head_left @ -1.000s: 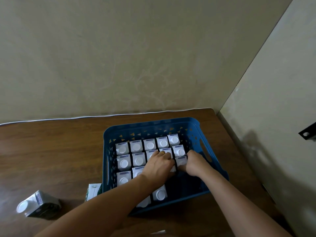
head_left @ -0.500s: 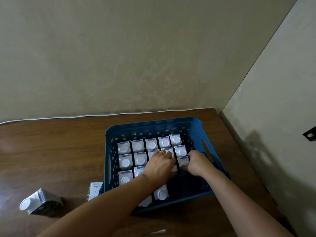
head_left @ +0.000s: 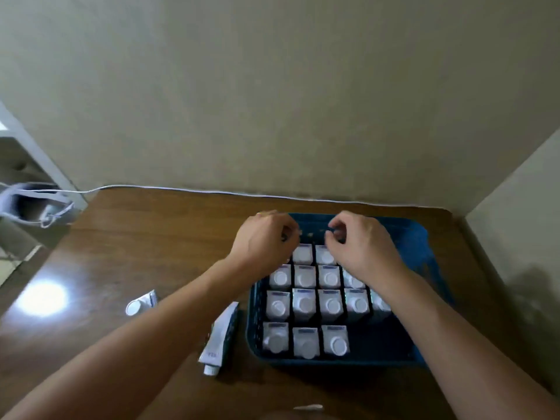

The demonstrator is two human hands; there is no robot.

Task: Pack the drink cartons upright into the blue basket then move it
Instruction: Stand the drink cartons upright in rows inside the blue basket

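Both hands hang over the far end of the blue basket, the left hand and the right hand each with fingers curled in, though I cannot tell whether either is pinching anything. The basket sits on the brown desk near the wall, with drink cartons standing upright in rows inside it, white caps up. Two more lie outside on the desk: one carton just beside the basket's left wall, another carton further left.
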